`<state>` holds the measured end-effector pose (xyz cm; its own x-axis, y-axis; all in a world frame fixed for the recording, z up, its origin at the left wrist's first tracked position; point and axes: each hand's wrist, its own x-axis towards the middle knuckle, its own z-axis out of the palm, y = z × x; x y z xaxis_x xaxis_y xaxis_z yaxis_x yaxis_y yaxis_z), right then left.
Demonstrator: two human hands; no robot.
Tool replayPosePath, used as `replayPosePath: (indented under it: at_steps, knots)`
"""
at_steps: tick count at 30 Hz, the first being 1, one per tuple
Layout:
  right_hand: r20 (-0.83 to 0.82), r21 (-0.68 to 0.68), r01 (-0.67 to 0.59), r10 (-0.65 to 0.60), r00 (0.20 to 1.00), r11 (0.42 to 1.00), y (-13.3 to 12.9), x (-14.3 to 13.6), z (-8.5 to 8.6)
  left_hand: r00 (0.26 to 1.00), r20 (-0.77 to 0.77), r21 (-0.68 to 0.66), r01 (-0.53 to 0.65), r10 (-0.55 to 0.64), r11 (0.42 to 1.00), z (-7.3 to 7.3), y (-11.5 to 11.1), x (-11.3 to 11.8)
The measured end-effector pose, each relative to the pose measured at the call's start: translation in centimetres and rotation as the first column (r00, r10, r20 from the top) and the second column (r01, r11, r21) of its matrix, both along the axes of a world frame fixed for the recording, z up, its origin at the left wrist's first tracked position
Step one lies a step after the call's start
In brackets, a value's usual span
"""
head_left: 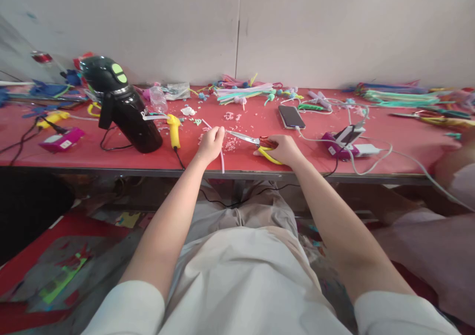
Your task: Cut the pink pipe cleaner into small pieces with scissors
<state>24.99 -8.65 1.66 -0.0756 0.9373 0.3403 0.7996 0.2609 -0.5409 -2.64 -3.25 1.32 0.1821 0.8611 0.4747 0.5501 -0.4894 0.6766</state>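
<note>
My left hand [211, 144] is closed in a pinch on a thin pink pipe cleaner [222, 161], whose ends stick out above and below the fingers. Yellow and red handles of a pair of scissors [243, 137] are held in my right hand [281, 149]. The blades point left, with their tips close to my left fingers. Small pink clippings [232, 144] lie scattered on the red table [193, 156] around and beyond the blades. A yellow glue gun [173, 132] lies to the left of my left hand.
A black bottle [135, 119] stands at the left, near a purple box [62, 140]. A phone [291, 117] with a cable lies beyond my right hand. Bundles of pipe cleaners [245, 93] line the back. Another purple device [339, 146] and a person's arm [454, 162] are at the right.
</note>
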Motion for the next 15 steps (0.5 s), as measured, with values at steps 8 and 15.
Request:
replayPosePath:
  at_steps: [8, 15]
  knots:
    - [-0.010, -0.009, -0.003, 0.003, 1.000, 1.000, 0.05, -0.05, 0.06, 1.000, 0.005, -0.002, 0.012, -0.012, 1.000, -0.20, 0.19, 0.01]
    - [-0.009, -0.012, -0.002, 0.002, 1.000, 1.000, 0.16, 0.02, -0.05, 1.000, 0.009, -0.010, 0.020, -0.020, 1.000, -0.09, 0.10, 0.02]
